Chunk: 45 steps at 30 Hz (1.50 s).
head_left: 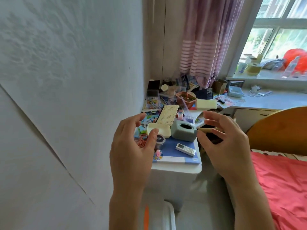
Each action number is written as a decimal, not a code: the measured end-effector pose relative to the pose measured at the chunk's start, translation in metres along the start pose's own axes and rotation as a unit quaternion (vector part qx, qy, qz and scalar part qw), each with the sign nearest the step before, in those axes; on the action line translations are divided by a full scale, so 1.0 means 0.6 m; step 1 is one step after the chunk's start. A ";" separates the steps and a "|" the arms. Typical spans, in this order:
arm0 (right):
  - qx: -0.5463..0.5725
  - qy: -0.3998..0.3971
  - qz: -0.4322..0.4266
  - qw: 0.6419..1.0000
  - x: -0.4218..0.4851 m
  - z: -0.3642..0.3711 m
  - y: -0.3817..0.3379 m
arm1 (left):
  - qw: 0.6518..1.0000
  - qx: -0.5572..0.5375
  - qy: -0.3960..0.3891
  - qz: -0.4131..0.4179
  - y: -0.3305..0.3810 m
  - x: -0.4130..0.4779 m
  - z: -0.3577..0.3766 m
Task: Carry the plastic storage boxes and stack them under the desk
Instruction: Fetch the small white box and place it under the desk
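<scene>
My left hand (131, 146) and right hand (226, 143) are raised side by side at the centre of the frame, palms facing, each grip spread apart and holding nothing. I judge this as the step before a pick-up: neither hand is on a box yet.

Nearest to me, at the bottom edge between my forearms, shows the white rim of a plastic storage box (167, 213) with an orange strip beside it; how much of it there is I cannot tell, as my arms hide most of it. Just beyond stands a white cabinet (172, 178), its top loaded. My next move, as I judge it, calls for lowering both hands to the box's sides and closing on them evenly.

On that top, under my hands, lie a blue book (176, 155), a white remote control (185, 149), a grey-green tissue holder (183, 132), a cream tray (159, 129) and a small dark jar (160, 139).

Farther off, the bench (265, 100) under the window is heaped with papers, a plant pot (185, 97) and a blue tray (235, 91). At right, the red bed (282, 180) and its wooden headboard (279, 130) narrow the way, so the passage looks tight for carrying.
</scene>
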State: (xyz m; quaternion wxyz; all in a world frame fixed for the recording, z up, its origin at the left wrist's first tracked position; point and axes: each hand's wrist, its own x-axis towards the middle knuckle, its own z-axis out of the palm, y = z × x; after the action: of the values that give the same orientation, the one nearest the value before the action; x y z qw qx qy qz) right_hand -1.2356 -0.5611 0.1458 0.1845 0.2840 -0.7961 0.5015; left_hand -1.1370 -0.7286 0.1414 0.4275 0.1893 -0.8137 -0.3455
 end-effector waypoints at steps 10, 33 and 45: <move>-0.007 0.010 0.009 1.000 0.013 -0.029 0.046 | 1.000 0.000 -0.004 0.007 0.024 -0.003 0.043; -0.062 0.069 0.032 0.995 -0.037 -0.169 0.113 | 0.996 -0.036 -0.044 0.061 0.132 -0.082 0.131; -0.104 0.131 0.087 0.982 -0.191 -0.244 0.063 | 0.983 -0.101 -0.125 0.092 0.157 -0.176 0.100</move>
State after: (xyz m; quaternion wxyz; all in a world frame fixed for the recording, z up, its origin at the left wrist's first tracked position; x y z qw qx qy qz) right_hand -1.1701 -0.3854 0.1163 0.2716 0.1241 -0.8346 0.4629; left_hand -1.1280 -0.5760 0.1259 0.3691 0.0245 -0.8355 -0.4064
